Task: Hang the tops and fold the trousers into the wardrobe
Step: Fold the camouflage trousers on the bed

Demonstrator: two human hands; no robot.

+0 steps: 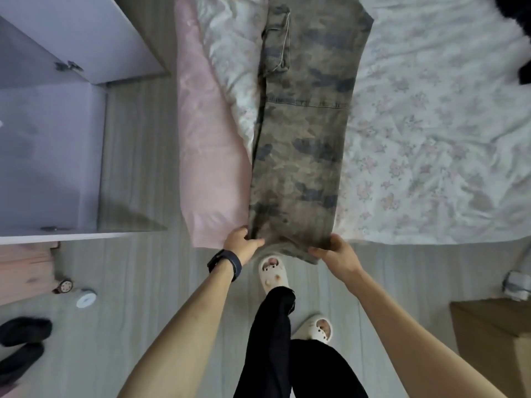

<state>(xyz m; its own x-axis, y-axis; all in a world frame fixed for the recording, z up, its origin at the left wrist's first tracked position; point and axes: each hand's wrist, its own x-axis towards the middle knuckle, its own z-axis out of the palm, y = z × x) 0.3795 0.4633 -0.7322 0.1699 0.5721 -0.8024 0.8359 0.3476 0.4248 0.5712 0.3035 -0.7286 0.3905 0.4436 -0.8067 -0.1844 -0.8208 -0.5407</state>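
A: Below?
B: Everywhere pale grey wood-grain plank floor (138, 268).
A: Left and right?
B: Left, open pale lilac wardrobe (51, 156). Right, bed with white flowered quilt (431, 139), pink sheet (207, 168) along its edge; nearer, light brown wooden cabinet (488, 340).

Matt camouflage cloth trousers (301, 145)

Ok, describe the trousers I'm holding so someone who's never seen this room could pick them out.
Start at the bed with the white floral sheet. Lying lengthwise near its left edge, beside the pink cover, are the camouflage trousers, their near end gripped by the left hand and right hand. Nothing else there has that green-and-grey blotched pattern or a cargo pocket.
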